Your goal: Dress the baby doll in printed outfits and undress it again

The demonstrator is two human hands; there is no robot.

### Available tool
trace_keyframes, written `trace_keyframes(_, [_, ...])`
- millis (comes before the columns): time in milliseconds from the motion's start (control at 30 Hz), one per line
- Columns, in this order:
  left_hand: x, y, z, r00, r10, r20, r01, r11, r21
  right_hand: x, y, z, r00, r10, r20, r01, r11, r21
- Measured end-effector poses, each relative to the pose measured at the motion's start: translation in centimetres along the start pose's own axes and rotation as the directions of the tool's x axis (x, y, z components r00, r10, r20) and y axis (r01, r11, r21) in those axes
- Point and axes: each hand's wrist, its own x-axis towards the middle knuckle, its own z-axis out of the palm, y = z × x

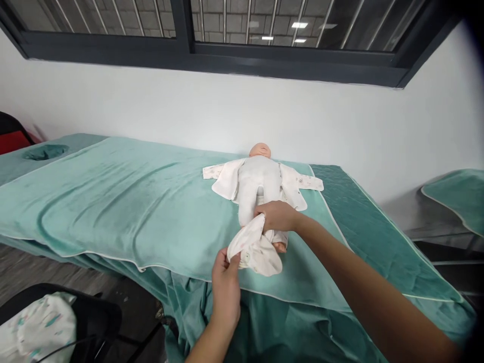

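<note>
A baby doll [260, 174] with a pale cloth body lies on its back, its head pointing toward the wall. Its white patterned jacket [229, 181] is spread open, with both sleeves stretched out sideways. My left hand [226, 280] pinches the lower edge of white printed baby pants [260, 257], near the bed's front edge. My right hand [278, 217] grips the pants higher up, beside the doll's legs; its fingertips are partly hidden by the cloth. One foot [280, 247] of the doll shows at the end of a covered leg, while the other leg [247, 204] shows bare pale cloth.
A green sheet [113, 201] covers the long bed, which has a face hole [46, 151] at the left end. A black chair [98, 307] holding printed cloth [41, 322] stands front left. Behind the bed are a white wall [151, 106] and a barred window [234, 55].
</note>
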Motion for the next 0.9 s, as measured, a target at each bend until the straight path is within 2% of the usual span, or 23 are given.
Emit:
trace_keyframes(100, [1.4,0.4,-1.1,0.999,-0.003,0.034,-0.002,0.991,0.137,0.2,-0.1,0.2,1.0,0.02,0.021,-0.02,0.999,-0.025])
trace_keyframes(233, [2.3,1.7,-1.0,0.985,-0.043,0.169,0.008,0.979,0.204,0.1,-0.2,0.2,1.0,0.021,0.016,-0.02,0.999,-0.033])
trace_keyframes(367, [2.8,2.7,-0.4,0.948,-0.123,0.295,0.114,0.992,0.046,-0.4,-0.4,0.1,0.999,0.049,-0.012,-0.049,0.998,0.035])
trace_keyframes(500, [3.6,3.1,-0.4,0.915,-0.108,0.389,0.167,0.978,-0.122,-0.7,-0.2,0.4,0.997,0.058,-0.058,-0.046,0.983,0.179])
trace_keyframes(600, [4.2,3.5,-0.9,0.857,-0.111,0.503,0.183,0.978,-0.097,-0.8,0.1,0.7,0.993,0.073,-0.092,-0.044,0.956,0.291])
trace_keyframes(667, [4.6,3.9,-1.1,0.822,-0.124,0.556,0.147,0.989,0.002,-0.9,0.3,0.9,0.992,0.084,-0.099,-0.044,0.936,0.349])
trace_keyframes(700, [4.9,4.1,-1.0,0.818,-0.126,0.561,0.112,0.992,0.059,-1.0,0.4,0.9,0.991,0.087,-0.099,-0.043,0.924,0.38])
trace_keyframes(800, [6.4,4.9,-0.7,0.837,-0.092,0.539,-0.037,0.974,0.224,-1.3,0.5,0.9,0.994,0.068,-0.083,-0.019,0.874,0.486])
trace_keyframes(900, [8.4,5.4,-0.4,0.857,-0.019,0.514,-0.22,0.89,0.4,-1.6,0.6,0.8,0.998,0.021,-0.058,0.015,0.825,0.565])
